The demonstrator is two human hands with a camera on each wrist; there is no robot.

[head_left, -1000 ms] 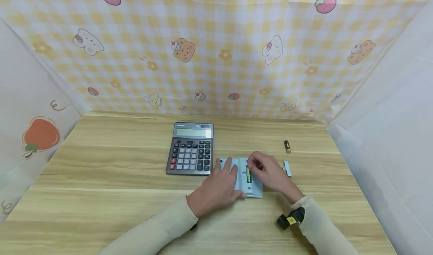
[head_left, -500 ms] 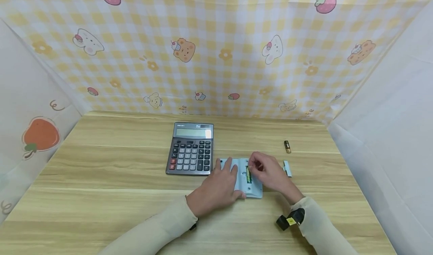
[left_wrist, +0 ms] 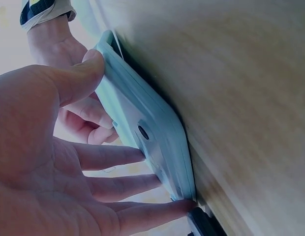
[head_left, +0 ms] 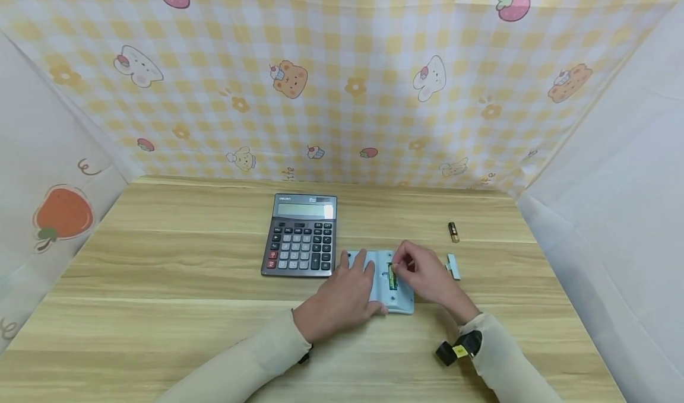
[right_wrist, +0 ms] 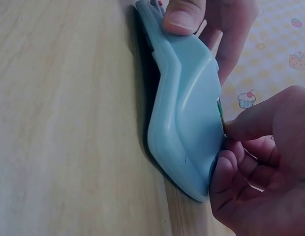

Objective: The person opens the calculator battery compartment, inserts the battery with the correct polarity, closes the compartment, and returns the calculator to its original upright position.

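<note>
Light-blue device (head_left: 380,281) sits back-up on the wooden surface (head_left: 176,260), right in front of you, just beside the lower right corner of the grey calculator (head_left: 300,235). Your left hand (head_left: 342,299) rests across its left part, fingers spread and straight, thumb reaching the near edge; the left wrist view shows those fingertips against the casing, close to a dark oval foot (left_wrist: 143,132). Over on the other side, your right hand (head_left: 424,272) is working at the battery compartment, and there's a green battery (head_left: 392,279) lying in it, long side running toward you, its far end hidden under your fingertips. Thumb and forefinger are drawn together there, the other fingers curled in; from the right wrist view your thumb tip is right at the green edge, but whether you're pinching the battery I cannot tell. Off to your right, near that hand, lies a small light-blue cover (head_left: 453,266), and beyond it a black-and-copper battery (head_left: 453,232) on its side. Black wrist unit (head_left: 459,348) on your right cuff, yellow checked cloth (head_left: 342,118) hanging behind it all.
</note>
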